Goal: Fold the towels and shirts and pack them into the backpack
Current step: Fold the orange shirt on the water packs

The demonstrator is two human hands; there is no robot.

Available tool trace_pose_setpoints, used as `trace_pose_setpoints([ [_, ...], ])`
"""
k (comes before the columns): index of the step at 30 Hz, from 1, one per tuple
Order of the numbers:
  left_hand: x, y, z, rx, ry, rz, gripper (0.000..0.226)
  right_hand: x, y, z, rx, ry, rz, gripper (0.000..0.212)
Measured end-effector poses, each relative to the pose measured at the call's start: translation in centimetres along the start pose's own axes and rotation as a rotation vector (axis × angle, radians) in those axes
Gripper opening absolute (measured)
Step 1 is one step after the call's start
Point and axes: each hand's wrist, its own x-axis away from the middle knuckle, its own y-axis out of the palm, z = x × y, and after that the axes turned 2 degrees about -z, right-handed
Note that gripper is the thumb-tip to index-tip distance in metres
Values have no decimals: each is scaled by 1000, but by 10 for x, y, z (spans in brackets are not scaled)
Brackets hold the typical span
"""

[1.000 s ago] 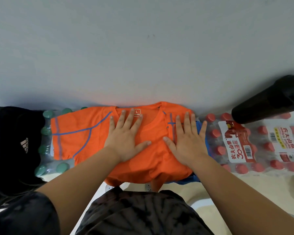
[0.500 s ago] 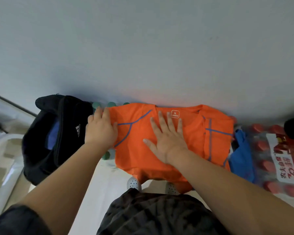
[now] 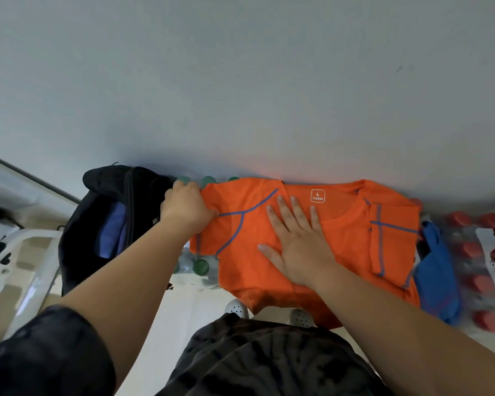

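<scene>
An orange shirt with blue seams lies spread over packs of bottles against the wall; its right sleeve is folded in over the body. My left hand grips the shirt's left sleeve at its outer edge. Flat on the middle of the shirt, below the collar label, lies my right hand with straight fingers. A black backpack stands open to the left of the shirt, with blue-purple fabric showing inside. A blue garment peeks out under the shirt's right edge.
Green-capped bottles lie under the shirt's left part. A shrink-wrapped pack of red-capped bottles sits at the right. A grey wall rises just behind. White furniture stands at the far left. My white shoes show below.
My left hand slid from the shirt's chest to the left sleeve and closed on its edge. My right hand moved from the folded right side to the middle. My view turned left, revealing the backpack.
</scene>
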Motion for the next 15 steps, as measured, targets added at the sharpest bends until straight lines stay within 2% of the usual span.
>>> trace_pose_setpoints([
  [3,-1,0,2,50,45,16,34,0,-1,0,-16,5,0,87],
  [6,0,0,2,202,103,64,9,-1,-3,0,-12,14,-9,86],
  [10,3,-8,3,360,111,15,21,-1,-3,0,-32,16,-3,86],
  [15,6,-4,-6,424,101,12,12,-1,-4,0,-32,14,-17,86],
])
